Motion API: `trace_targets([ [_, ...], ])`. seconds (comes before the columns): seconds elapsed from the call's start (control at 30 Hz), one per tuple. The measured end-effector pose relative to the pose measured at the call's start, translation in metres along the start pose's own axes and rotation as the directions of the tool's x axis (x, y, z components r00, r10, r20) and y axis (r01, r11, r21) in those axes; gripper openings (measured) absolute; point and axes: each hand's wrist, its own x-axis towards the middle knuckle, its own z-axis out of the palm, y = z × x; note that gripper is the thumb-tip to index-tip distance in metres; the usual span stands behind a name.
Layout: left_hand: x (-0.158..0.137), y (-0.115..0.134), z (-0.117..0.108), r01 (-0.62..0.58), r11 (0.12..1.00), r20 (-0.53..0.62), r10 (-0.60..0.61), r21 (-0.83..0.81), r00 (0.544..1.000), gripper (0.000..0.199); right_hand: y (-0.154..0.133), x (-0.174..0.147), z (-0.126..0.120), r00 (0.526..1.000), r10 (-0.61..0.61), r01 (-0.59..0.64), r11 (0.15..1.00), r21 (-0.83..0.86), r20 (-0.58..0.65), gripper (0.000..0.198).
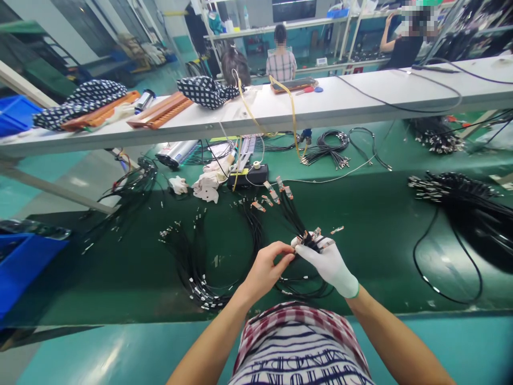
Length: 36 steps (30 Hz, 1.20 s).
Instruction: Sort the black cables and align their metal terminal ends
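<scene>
My right hand (332,268), in a white glove, is closed round a bundle of black cables (294,214). Silvery connector ends stick out around its fingers, and more ends with orange-tinted tips (276,193) fan out beyond it. My bare left hand (266,268) meets the gloved fingertips, thumb and forefinger pinched together; whatever is between them is too small to make out. Below both hands lies a loop of black cable (306,289). To the left, a larger curved bundle of black cables (196,267) with white tags rests on the green work surface (377,240).
Heaped black cables (476,208) lie at the right. A black box (248,176) and crumpled white gloves (210,179) sit ahead. Behind them runs a raised white shelf (360,93); a blue bin (28,262) stands at the left. Other people sit beyond the shelf.
</scene>
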Motion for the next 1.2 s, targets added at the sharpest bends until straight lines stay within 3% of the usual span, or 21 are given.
trace_targets([
  [0.1, 0.009, -0.002, -0.008, 0.175, 0.960, 0.178, -0.137, -0.219, 0.974, 0.030, -0.001, 0.001, -0.004, 1.000, -0.006, 0.007, 1.000, -0.022, 0.026, 0.029],
  [0.2, 0.018, -0.003, -0.013, 0.297, 0.889, 0.313, -0.189, -0.347, 0.931, 0.040, -0.001, 0.004, -0.009, 0.996, -0.019, 0.023, 0.999, -0.049, 0.089, 0.028],
  [0.27, 0.020, -0.001, -0.015, 0.274, 0.911, 0.288, -0.184, -0.310, 0.940, 0.039, -0.002, 0.006, -0.012, 0.993, -0.017, 0.024, 0.998, -0.058, 0.114, 0.029],
  [0.43, 0.019, 0.008, -0.016, 0.075, 0.997, 0.163, -0.069, -0.027, 0.984, 0.024, -0.007, 0.006, -0.015, 0.993, 0.005, 0.004, 0.997, -0.078, 0.118, 0.030],
  [0.5, 0.018, 0.006, -0.016, 0.111, 0.988, 0.232, -0.084, -0.107, 0.969, 0.023, -0.008, 0.005, -0.016, 0.990, 0.008, 0.002, 0.998, -0.070, 0.140, 0.029],
  [0.6, 0.019, -0.001, -0.016, 0.288, 0.897, 0.420, -0.132, -0.334, 0.898, 0.030, -0.006, 0.002, -0.017, 0.982, -0.013, 0.028, 0.997, -0.076, 0.188, 0.026],
  [0.67, 0.020, -0.008, -0.015, 0.347, 0.854, 0.476, -0.137, -0.387, 0.869, 0.033, -0.005, 0.001, -0.019, 0.980, -0.019, 0.036, 0.996, -0.084, 0.196, 0.027],
  [0.83, 0.015, -0.031, -0.016, 0.319, 0.907, 0.467, -0.164, -0.274, 0.869, 0.034, -0.004, -0.004, -0.025, 0.988, 0.007, 0.009, 0.995, -0.101, 0.151, 0.032],
  [0.97, 0.007, -0.046, -0.030, 0.332, 0.926, 0.534, -0.191, -0.181, 0.824, 0.040, -0.004, -0.006, -0.025, 0.985, -0.023, 0.048, 0.989, -0.142, 0.170, 0.030],
  [1.03, 0.004, -0.039, -0.038, 0.267, 0.953, 0.500, -0.163, -0.142, 0.851, 0.037, -0.005, -0.006, -0.021, 0.984, -0.033, 0.060, 0.987, -0.149, 0.178, 0.028],
  [1.1, 0.001, -0.023, -0.038, 0.164, 0.979, 0.392, -0.105, -0.119, 0.914, 0.038, -0.005, -0.005, -0.014, 0.985, -0.032, 0.056, 0.989, -0.138, 0.169, 0.026],
  [1.2, -0.001, 0.005, -0.020, 0.092, 0.991, 0.294, -0.059, -0.099, 0.954, 0.064, -0.005, -0.001, -0.006, 0.990, -0.031, 0.045, 0.994, -0.098, 0.138, 0.024],
])
